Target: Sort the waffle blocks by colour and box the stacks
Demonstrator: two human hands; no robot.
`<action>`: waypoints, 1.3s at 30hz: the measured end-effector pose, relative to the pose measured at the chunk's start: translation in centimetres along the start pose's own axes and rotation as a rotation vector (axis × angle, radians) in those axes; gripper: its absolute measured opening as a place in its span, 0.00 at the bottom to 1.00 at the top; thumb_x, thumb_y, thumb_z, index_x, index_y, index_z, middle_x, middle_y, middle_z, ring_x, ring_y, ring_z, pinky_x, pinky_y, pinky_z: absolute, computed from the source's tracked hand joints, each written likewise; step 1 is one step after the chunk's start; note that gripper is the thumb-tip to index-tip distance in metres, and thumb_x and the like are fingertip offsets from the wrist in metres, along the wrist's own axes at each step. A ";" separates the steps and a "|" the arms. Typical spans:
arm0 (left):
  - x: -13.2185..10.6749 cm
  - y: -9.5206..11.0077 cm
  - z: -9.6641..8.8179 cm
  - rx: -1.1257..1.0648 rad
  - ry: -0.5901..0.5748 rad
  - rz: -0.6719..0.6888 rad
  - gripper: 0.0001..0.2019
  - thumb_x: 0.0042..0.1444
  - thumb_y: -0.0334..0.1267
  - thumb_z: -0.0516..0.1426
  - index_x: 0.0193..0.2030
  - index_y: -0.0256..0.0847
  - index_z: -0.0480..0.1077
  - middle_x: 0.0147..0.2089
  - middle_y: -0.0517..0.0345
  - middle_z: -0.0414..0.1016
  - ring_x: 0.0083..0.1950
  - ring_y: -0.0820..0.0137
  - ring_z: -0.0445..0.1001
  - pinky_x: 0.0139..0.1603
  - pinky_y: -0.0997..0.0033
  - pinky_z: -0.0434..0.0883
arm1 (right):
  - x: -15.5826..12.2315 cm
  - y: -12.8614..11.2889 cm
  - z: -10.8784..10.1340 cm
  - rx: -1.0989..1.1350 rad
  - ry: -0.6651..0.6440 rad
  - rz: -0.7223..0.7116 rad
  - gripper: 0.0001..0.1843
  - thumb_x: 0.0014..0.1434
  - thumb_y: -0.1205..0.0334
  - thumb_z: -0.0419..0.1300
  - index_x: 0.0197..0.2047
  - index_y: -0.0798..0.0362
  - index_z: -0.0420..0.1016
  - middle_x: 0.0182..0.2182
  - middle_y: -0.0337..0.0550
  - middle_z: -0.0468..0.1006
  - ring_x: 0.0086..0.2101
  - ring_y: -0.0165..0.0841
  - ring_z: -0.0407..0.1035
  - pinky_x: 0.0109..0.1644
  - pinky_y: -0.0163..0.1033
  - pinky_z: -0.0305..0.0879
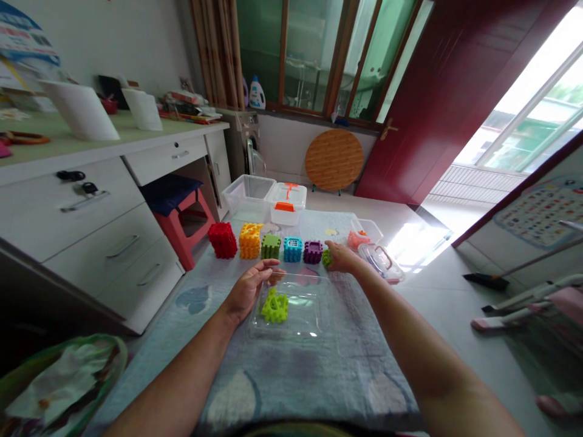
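My left hand [250,288] holds the far left edge of a clear plastic tray [307,312], its fingers along the rim. Inside the tray lies a lime green interlocking block piece [276,306]. At the right end of a row of blocks, my right hand [344,257] has its fingers around another lime green block [327,258], partly hidden by the hand. Leftward from there stand a purple block [313,252], a blue block [293,249], a darker green block [271,247], a yellow stack [250,241] and a red stack [223,240].
Behind the row stand an open clear bin [248,197] and a lidded box with orange latches [288,206]. To the right are a small container with orange pieces [364,233] and a clear lid with a handle [381,262]. A patterned cloth [300,382] covers the table.
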State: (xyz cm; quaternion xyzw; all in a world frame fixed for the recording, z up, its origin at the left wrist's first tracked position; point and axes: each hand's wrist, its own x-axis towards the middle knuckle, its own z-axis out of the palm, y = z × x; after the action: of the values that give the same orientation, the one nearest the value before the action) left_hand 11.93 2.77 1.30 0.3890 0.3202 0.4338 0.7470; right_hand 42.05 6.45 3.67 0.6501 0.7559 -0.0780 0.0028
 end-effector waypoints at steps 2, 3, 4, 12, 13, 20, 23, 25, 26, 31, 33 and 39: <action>0.0 0.0 0.0 0.002 0.005 0.003 0.18 0.50 0.39 0.63 0.48 0.37 0.72 0.41 0.51 0.81 0.41 0.68 0.76 0.46 0.70 0.66 | 0.2 0.1 0.1 0.007 -0.007 -0.016 0.42 0.44 0.66 0.66 0.62 0.58 0.58 0.54 0.58 0.72 0.53 0.45 0.69 0.53 0.42 0.64; 0.0 0.1 0.1 0.004 0.005 0.006 0.18 0.50 0.39 0.63 0.48 0.37 0.72 0.41 0.51 0.81 0.41 0.68 0.76 0.46 0.70 0.66 | 0.2 0.0 0.1 0.010 -0.006 -0.020 0.41 0.44 0.67 0.66 0.62 0.58 0.59 0.54 0.57 0.73 0.53 0.44 0.69 0.52 0.41 0.64; -0.1 0.1 0.1 0.006 0.004 0.009 0.18 0.50 0.39 0.63 0.48 0.37 0.72 0.41 0.50 0.81 0.41 0.68 0.76 0.46 0.70 0.66 | 0.1 -0.1 0.0 0.011 -0.005 -0.021 0.40 0.44 0.67 0.66 0.61 0.58 0.60 0.53 0.57 0.73 0.52 0.44 0.69 0.52 0.41 0.64; -0.1 0.1 0.3 0.006 -0.006 0.008 0.18 0.50 0.38 0.63 0.48 0.37 0.72 0.41 0.50 0.81 0.40 0.68 0.77 0.45 0.69 0.67 | -2.7 -1.5 -3.8 0.016 -0.026 -0.038 0.27 0.43 0.67 0.65 0.49 0.59 0.69 0.45 0.54 0.76 0.45 0.41 0.71 0.47 0.38 0.64; -0.1 0.1 0.4 -0.003 -0.005 0.001 0.18 0.49 0.38 0.63 0.47 0.37 0.72 0.40 0.50 0.81 0.40 0.68 0.77 0.45 0.69 0.67 | -3.4 -1.9 -4.7 0.021 -0.020 -0.047 0.27 0.44 0.67 0.65 0.49 0.59 0.69 0.45 0.53 0.76 0.44 0.40 0.71 0.47 0.38 0.64; -0.2 0.2 0.7 0.006 0.021 0.000 0.17 0.48 0.37 0.63 0.45 0.37 0.72 0.39 0.50 0.81 0.40 0.66 0.77 0.46 0.68 0.67 | -8.7 -7.7 -10.4 0.179 -0.019 -0.273 0.27 0.46 0.65 0.64 0.51 0.55 0.69 0.44 0.47 0.76 0.42 0.36 0.69 0.47 0.37 0.63; -0.3 0.3 0.7 0.019 0.018 0.007 0.17 0.48 0.37 0.63 0.46 0.37 0.72 0.40 0.51 0.81 0.40 0.67 0.77 0.46 0.69 0.67 | -9.4 -10.9 -9.8 0.206 -0.123 -0.386 0.28 0.46 0.64 0.64 0.52 0.56 0.69 0.45 0.48 0.75 0.44 0.37 0.69 0.48 0.39 0.63; -0.4 0.4 0.7 0.007 0.010 0.010 0.17 0.48 0.37 0.63 0.46 0.37 0.72 0.39 0.51 0.81 0.40 0.66 0.77 0.46 0.68 0.67 | -9.3 -12.3 -8.2 0.180 -0.180 -0.437 0.28 0.45 0.62 0.65 0.51 0.57 0.69 0.45 0.49 0.75 0.43 0.37 0.69 0.47 0.40 0.63; -0.4 0.4 0.8 -0.003 0.007 0.010 0.17 0.48 0.37 0.63 0.46 0.37 0.72 0.39 0.51 0.81 0.40 0.66 0.77 0.46 0.68 0.67 | -9.1 -12.8 -7.3 0.154 -0.192 -0.443 0.27 0.45 0.62 0.65 0.50 0.57 0.70 0.44 0.50 0.75 0.42 0.37 0.69 0.46 0.40 0.64; -0.4 0.6 0.9 -0.019 0.005 0.019 0.16 0.48 0.36 0.63 0.45 0.37 0.72 0.39 0.51 0.81 0.39 0.66 0.77 0.46 0.68 0.67 | -8.4 -13.8 -3.6 0.038 -0.179 -0.392 0.23 0.46 0.61 0.64 0.46 0.56 0.70 0.43 0.50 0.76 0.42 0.38 0.71 0.43 0.38 0.65; -0.5 0.6 1.0 -0.013 0.006 0.021 0.16 0.48 0.36 0.63 0.45 0.37 0.72 0.39 0.51 0.81 0.39 0.66 0.77 0.45 0.68 0.67 | -8.5 -13.9 -2.9 -0.003 -0.174 -0.374 0.22 0.46 0.61 0.64 0.46 0.56 0.70 0.43 0.51 0.76 0.42 0.39 0.72 0.42 0.38 0.66; -0.6 0.7 1.0 -0.007 0.009 0.022 0.16 0.48 0.36 0.63 0.45 0.37 0.72 0.38 0.51 0.81 0.39 0.66 0.77 0.44 0.68 0.67 | -8.9 -14.1 -2.6 -0.094 -0.167 -0.329 0.22 0.48 0.59 0.65 0.46 0.56 0.70 0.43 0.51 0.78 0.41 0.41 0.74 0.39 0.38 0.68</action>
State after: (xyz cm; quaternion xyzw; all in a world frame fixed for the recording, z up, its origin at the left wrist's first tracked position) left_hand 12.25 2.15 2.47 0.3879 0.3180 0.4449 0.7420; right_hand 29.79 -4.01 8.81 0.5082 0.8519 -0.0960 0.0831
